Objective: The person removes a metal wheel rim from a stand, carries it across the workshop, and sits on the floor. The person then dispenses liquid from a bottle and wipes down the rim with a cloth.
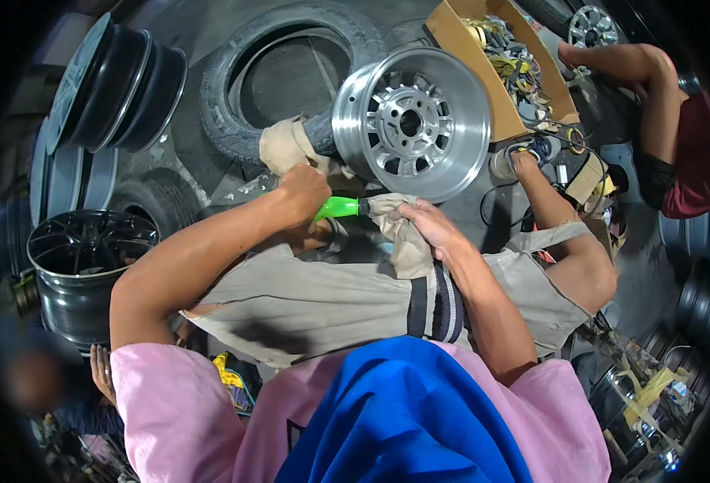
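L hand point(302, 193): gripping glossy green bottle point(340, 207)
R hand point(431, 228): holding crumpled beige cloth point(403, 241) at bottle's dark tip
Bottle: sideways, btwn hands
Wheel point(395, 133): shiny round metal, spoked, nr bottle

Your left hand point(305, 196) hides one end of the green object point(339, 207), the rag point(403, 233) its other end; far-right person point(657, 80) cut off at the edge, near-left person's head point(37, 377) blurred, small parts point(516, 68) too jumbled to identify.
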`<state>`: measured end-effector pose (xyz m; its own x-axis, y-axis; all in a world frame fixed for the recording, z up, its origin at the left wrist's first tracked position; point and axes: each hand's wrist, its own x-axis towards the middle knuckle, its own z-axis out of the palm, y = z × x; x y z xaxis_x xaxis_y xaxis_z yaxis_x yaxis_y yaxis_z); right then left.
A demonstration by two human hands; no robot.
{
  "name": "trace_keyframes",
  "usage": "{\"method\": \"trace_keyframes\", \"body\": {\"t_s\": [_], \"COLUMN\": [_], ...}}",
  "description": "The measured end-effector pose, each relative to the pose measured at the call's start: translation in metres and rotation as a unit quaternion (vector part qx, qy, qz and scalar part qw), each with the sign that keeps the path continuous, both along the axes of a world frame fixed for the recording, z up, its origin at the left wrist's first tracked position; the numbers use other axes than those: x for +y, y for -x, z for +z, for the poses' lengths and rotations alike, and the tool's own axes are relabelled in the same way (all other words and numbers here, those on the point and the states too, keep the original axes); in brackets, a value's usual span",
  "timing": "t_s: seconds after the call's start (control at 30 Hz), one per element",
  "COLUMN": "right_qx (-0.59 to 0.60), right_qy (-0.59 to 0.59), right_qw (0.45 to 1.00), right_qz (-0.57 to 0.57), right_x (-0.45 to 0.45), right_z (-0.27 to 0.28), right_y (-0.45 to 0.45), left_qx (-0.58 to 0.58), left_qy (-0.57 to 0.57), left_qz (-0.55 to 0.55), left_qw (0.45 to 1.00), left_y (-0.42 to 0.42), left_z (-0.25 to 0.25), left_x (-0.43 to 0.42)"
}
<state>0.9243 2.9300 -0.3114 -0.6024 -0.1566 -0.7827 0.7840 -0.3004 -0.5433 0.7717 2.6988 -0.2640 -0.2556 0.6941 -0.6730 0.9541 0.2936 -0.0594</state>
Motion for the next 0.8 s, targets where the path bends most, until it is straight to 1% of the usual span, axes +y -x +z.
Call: {"method": "trace_keyframes", "body": {"t_s": [0.17, 0.2, 0.27, 0.37, 0.43, 0.47, 0.53, 0.57, 0.7, 0.77, 0.8], "right_qx": [-0.024, -0.024, -0.004, -0.017, -0.02, -0.024, -0.02, -0.017, 0.012, 0.04, 0.041], "right_qy": [0.01, 0.01, 0.094, 0.114, 0.121, 0.13, 0.135, 0.14, 0.152, 0.192, 0.191], "right_qw": [1.0, 1.0, 0.995, 0.993, 0.992, 0.99, 0.989, 0.988, 0.987, 0.98, 0.98], "right_qz": [-0.009, -0.009, -0.012, -0.021, -0.039, -0.056, -0.063, -0.069, -0.054, -0.027, -0.023], "right_x": [0.003, 0.005, 0.008, 0.01, 0.011, 0.011, 0.016, 0.019, 0.028, 0.03, 0.028], "right_z": [0.022, 0.017, 0.001, -0.006, 0.0, 0.004, 0.01, 0.014, 0.032, 0.037, 0.041], "right_y": [0.006, 0.005, 0.002, 0.0, 0.0, 0.0, 0.0, 0.0, 0.005, 0.008, 0.01], "left_qx": [0.013, 0.001, -0.012, -0.013, 0.009, 0.009, -0.035, -0.034, -0.085, -0.099, -0.125], "left_qy": [-0.04, -0.021, -0.001, -0.001, -0.058, -0.058, -0.033, -0.034, -0.096, -0.116, -0.132], "left_qz": [-0.021, -0.012, -0.003, -0.005, -0.027, -0.027, -0.013, -0.012, 0.034, 0.06, 0.081], "left_qw": [0.999, 1.0, 1.0, 1.0, 0.998, 0.998, 0.999, 0.999, 0.991, 0.986, 0.98], "left_y": [0.004, 0.004, 0.004, 0.004, 0.004, 0.005, 0.007, 0.007, 0.005, 0.006, 0.006], "left_z": [-0.01, -0.002, 0.004, 0.0, -0.007, -0.011, -0.007, -0.005, 0.005, 0.007, 0.006], "left_x": [-0.003, 0.002, 0.005, 0.003, -0.001, -0.002, 0.002, 0.002, 0.004, 0.002, 0.0]}}
